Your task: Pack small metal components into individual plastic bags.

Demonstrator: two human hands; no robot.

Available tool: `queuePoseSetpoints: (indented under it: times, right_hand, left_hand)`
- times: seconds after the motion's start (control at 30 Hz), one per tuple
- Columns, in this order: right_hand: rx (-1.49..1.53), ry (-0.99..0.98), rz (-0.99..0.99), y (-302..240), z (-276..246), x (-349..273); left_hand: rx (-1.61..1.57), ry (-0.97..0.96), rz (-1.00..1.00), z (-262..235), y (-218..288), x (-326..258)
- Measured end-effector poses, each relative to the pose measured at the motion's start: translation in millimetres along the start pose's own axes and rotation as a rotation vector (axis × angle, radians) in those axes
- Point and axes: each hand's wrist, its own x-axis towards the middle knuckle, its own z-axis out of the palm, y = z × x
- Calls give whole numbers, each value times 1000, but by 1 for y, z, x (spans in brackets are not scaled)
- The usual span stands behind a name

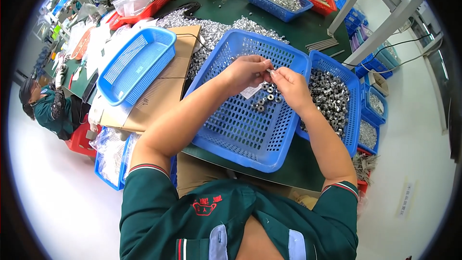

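- The green surface (308, 24) is seen spreading across the upper half of the frame, crowded with baskets and loose metal parts.
- A large blue perforated basket (231, 135) is tilted at frame centre; the work is being done over it, which is judged sensible, since anything dropped would be caught there.
- Just right of it, a second blue basket (353, 91) is heaped with grey nuts; an empty blue basket (137, 62) is resting on cardboard at the upper left.
- The left hand (245, 72) is curled shut, its fingertips pinching something small and metallic; exactly what cannot be told.
- The right hand (288, 86) is closed against it, fingertips meeting the left's.
- A small cluster of nuts (267, 97) is lying in the central basket, directly under both hands, beside a pale slip.
- A low, steady pinch is judged best, with the piece kept over the basket.
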Motion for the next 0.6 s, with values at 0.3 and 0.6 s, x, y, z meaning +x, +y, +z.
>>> queuePoseSetpoints:
  times: [0.3, 0.6]
  right_hand:
    - [-733, 265, -547, -2, 10, -12]
    - [-335, 153, -268, 2, 4, -3]
  left_hand:
    - [76, 65, -73, 1, 1, -3]
    - [86, -13, -32, -1, 2, 4]
